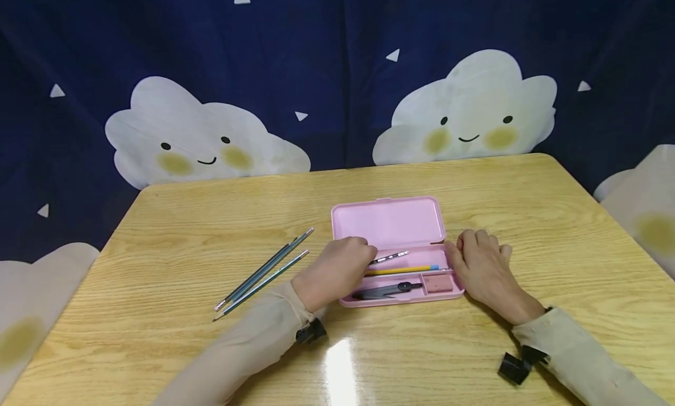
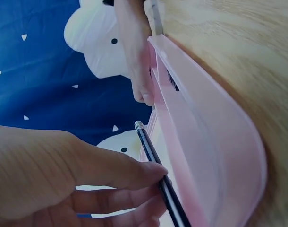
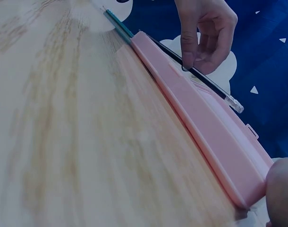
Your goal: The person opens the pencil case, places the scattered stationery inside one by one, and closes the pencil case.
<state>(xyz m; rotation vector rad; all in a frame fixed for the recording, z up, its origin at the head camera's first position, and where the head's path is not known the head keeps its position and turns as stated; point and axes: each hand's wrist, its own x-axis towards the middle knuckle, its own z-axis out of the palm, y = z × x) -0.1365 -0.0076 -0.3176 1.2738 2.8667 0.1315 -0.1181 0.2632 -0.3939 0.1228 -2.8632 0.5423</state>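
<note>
My left hand (image 1: 340, 271) pinches a dark pencil (image 2: 151, 152) between thumb and fingers, over the left part of a pink pencil case (image 1: 387, 221). The pencil's eraser end points right, above the case's long compartment. Inside the case lie a yellow pencil (image 1: 401, 270) with a blue end, a black drawing compass (image 1: 387, 290) in the front compartment, and a pinkish eraser (image 1: 437, 283) in the small front right one. The lid is raised at the back. My right hand (image 1: 485, 271) rests at the case's right end, thumb against its rim, other fingers bent on the table.
Several dark green pencils (image 1: 263, 272) lie slantwise on the wooden table (image 1: 174, 230), left of the case. A dark blue curtain (image 1: 337, 72) with smiling clouds hangs behind the table's far edge. Each wrist wears a black strap-on device.
</note>
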